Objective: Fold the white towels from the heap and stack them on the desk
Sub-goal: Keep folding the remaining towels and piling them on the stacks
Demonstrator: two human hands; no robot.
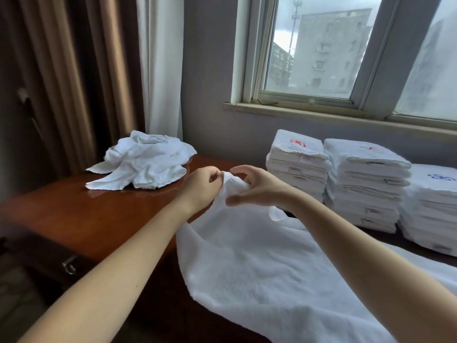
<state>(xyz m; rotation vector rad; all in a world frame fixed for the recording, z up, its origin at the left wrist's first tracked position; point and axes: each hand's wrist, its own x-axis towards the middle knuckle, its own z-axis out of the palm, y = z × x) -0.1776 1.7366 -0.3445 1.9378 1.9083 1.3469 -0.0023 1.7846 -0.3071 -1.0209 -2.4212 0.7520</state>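
Note:
A large white towel (259, 263) hangs from both my hands and drapes down over the desk's near edge. My left hand (200, 186) pinches its raised top edge, and my right hand (257, 186) grips the same bunched edge right beside it. A crumpled heap of white towels (143, 162) lies on the brown wooden desk (74, 214) at the back left. Three stacks of folded white towels stand at the right under the window: one with a red mark (296, 164), a middle one (363, 184), and one with a blue mark (430, 206).
A window with a sill (321, 115) runs behind the stacks. Brown and white curtains (99, 70) hang at the left. A drawer handle (69, 266) shows on the desk's front at the lower left.

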